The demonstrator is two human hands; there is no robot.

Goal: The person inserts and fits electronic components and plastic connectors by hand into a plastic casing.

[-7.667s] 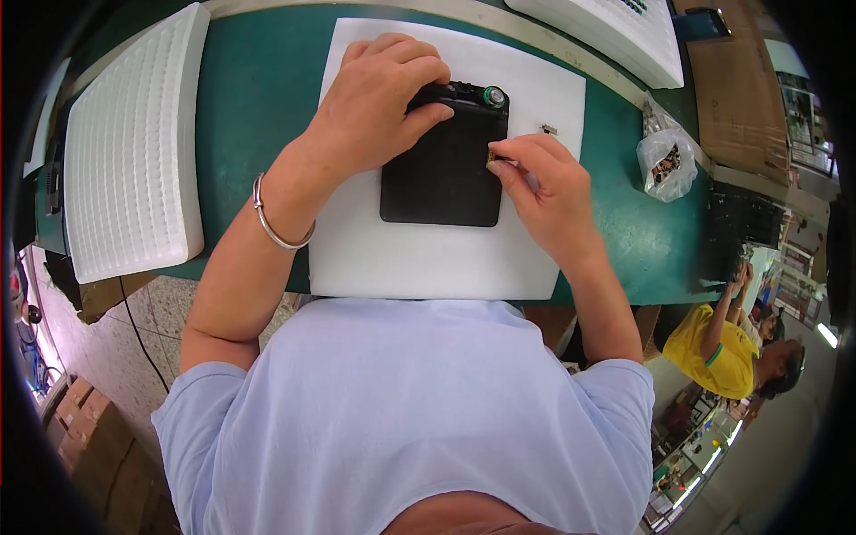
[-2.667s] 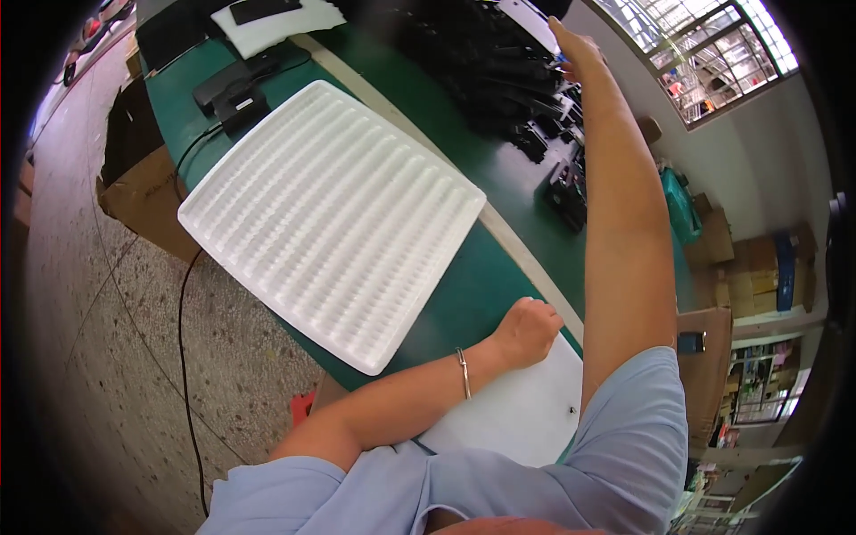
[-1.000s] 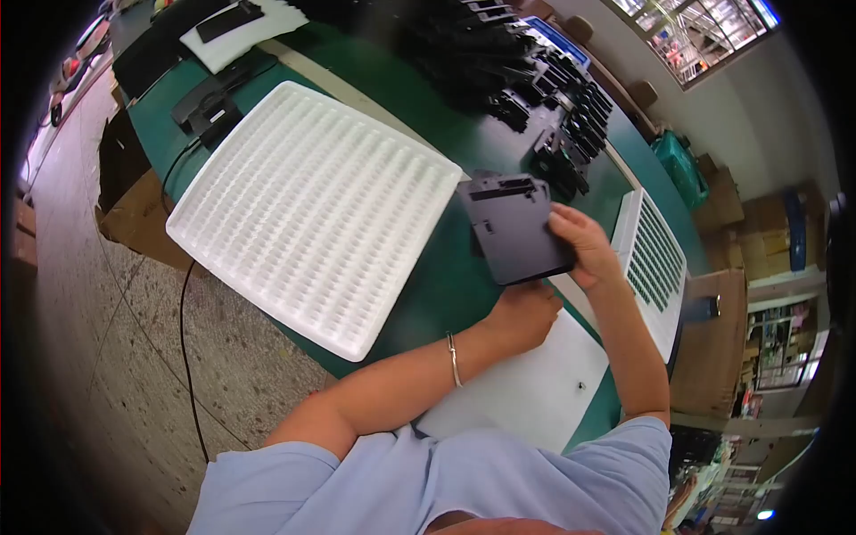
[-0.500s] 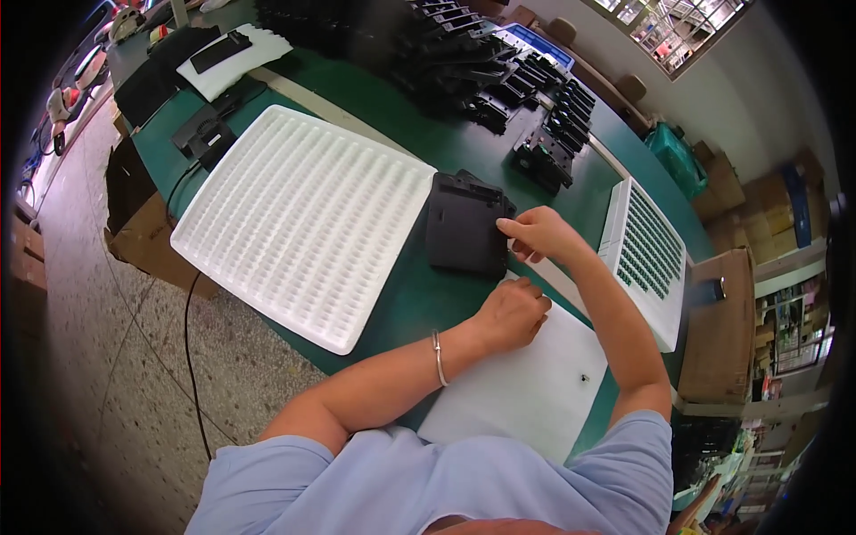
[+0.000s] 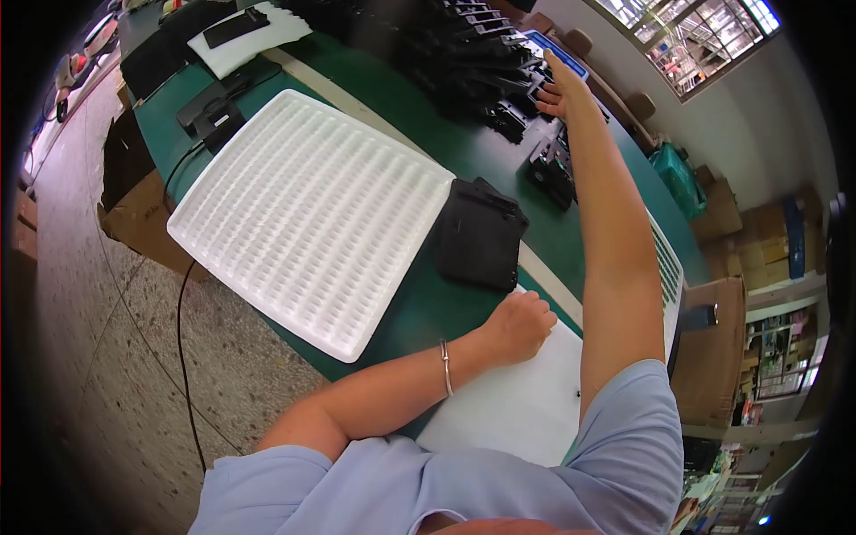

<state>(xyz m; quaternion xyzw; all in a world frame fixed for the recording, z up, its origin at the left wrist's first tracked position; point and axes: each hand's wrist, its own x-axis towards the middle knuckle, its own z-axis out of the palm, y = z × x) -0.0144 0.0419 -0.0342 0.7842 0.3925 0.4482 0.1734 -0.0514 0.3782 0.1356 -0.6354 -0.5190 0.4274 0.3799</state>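
Tray [image 5: 308, 223], white and dimpled, lies left of the stacked black cases [image 5: 480, 239] on the green tabletop [image 5: 410, 312]. Left hand [image 5: 519, 328] stays curled by the white sheet [image 5: 517, 401], contents hidden. Right hand [image 5: 562, 89], earlier at the cases, now stretches toward black parts [image 5: 499, 82], fingers parted, any hold unclear.

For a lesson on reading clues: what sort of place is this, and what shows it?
Probably an assembly workshop: a long green workbench bears crowded rows of similar black device parts and a large white ridged tray.
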